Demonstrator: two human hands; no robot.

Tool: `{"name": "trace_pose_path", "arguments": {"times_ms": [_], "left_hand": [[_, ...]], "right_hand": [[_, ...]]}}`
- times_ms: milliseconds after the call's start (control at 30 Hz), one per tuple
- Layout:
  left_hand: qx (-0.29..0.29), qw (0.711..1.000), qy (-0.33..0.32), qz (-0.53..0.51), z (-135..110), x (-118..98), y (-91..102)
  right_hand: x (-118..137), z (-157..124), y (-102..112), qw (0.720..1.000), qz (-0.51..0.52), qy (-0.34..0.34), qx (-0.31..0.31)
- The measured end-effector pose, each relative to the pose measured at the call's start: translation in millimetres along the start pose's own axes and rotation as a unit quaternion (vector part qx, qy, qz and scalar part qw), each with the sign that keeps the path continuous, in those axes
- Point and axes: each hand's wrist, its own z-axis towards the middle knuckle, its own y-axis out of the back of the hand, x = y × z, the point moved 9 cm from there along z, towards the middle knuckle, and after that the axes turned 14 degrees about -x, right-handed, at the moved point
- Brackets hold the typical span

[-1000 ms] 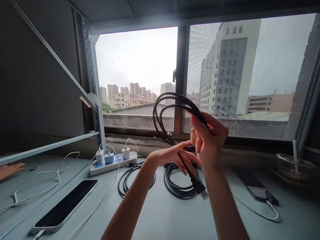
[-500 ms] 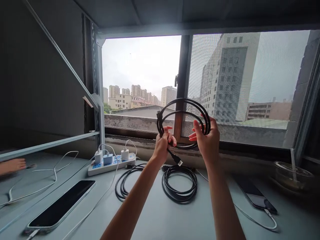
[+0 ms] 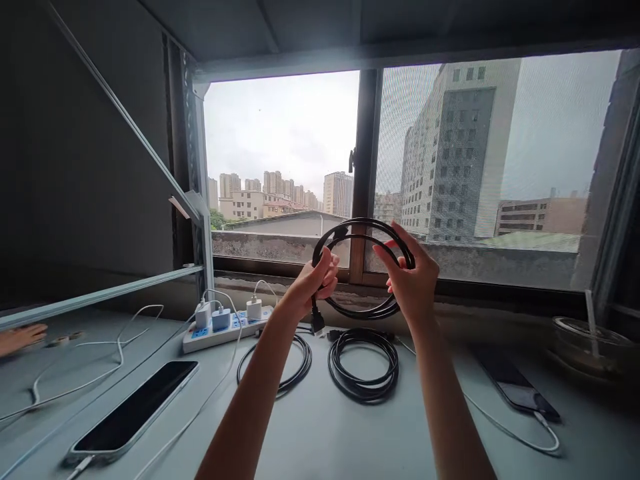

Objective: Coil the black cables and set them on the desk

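Both my hands hold up a coiled black cable (image 3: 361, 308) in front of the window. My left hand (image 3: 313, 283) is closed on the coil's left side, with the cable's plug end hanging just below it. My right hand (image 3: 411, 280) grips the coil's right side, thumb and fingers curled over the loops. Below the held coil, two more black cable coils lie flat on the grey desk (image 3: 340, 433): one coil in the middle (image 3: 363, 363) and one coil to its left (image 3: 293, 363).
A white power strip (image 3: 225, 323) with chargers sits at the back left, white cords trailing from it. A dark phone (image 3: 133, 410) lies at the left front, another phone (image 3: 515, 388) at the right. A lidded cup (image 3: 590, 340) stands far right. Another person's hand (image 3: 20, 337) rests at the left edge.
The loose loops were gathered into a round coil. My left hand went from the dangling plug end to the coil's left side, and the coil has come down slightly.
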Motion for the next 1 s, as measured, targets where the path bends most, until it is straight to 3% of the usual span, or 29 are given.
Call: {"name": "trace_pose_path", "arguments": {"times_ms": [100, 367, 633, 1000], "left_hand": [[-0.001, 0.997, 0.028, -0.071, -0.2, -0.3, -4.6], [0.009, 0.989, 0.094, -0.114, -2.5, 1.9, -12.5], [0.010, 0.985, 0.067, -0.157, -7.6, -12.7, -16.9], [0.017, 0.971, 0.048, -0.233, -13.2, -29.3, -12.4]], "right_hand": [[1.4, 2.3, 6.1, 0.999, 0.024, -0.007, -0.021], [22.4, 5.6, 13.4, 0.996, -0.022, 0.085, -0.035], [55.3, 3.6, 25.7, 0.982, -0.045, 0.167, -0.082], [77.6, -3.8, 35.7, 0.975, -0.049, 0.163, -0.145]]}}
